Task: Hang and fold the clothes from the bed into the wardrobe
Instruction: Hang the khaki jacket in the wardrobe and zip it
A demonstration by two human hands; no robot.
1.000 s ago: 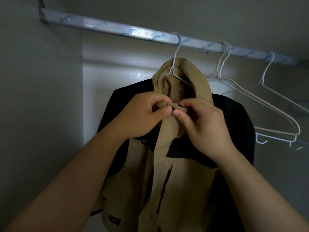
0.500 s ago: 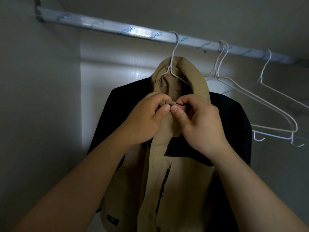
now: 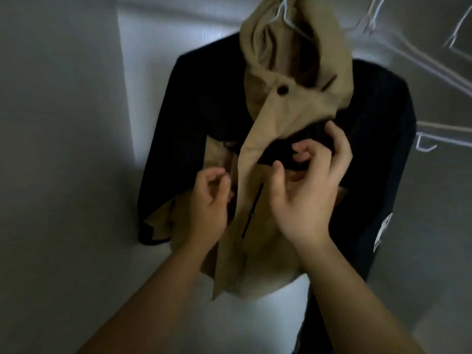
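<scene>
Head view: your left hand [image 3: 209,203] and right hand [image 3: 304,200] hover loosely curled, empty; the jacket [image 3: 270,129] looks soft and light, so pinch its flap below the button [image 3: 282,89].

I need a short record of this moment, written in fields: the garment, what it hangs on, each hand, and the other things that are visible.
garment: tan and black jacket with a hood; dark snap button on the collar flap
support: white wire hanger, only partly in view
left hand: fingers curled beside the front flap; blur hides whether they pinch fabric
right hand: fingers spread and loosely curled, holding nothing, in front of the jacket's chest
other: empty wire hangers to the right, blurred
</scene>
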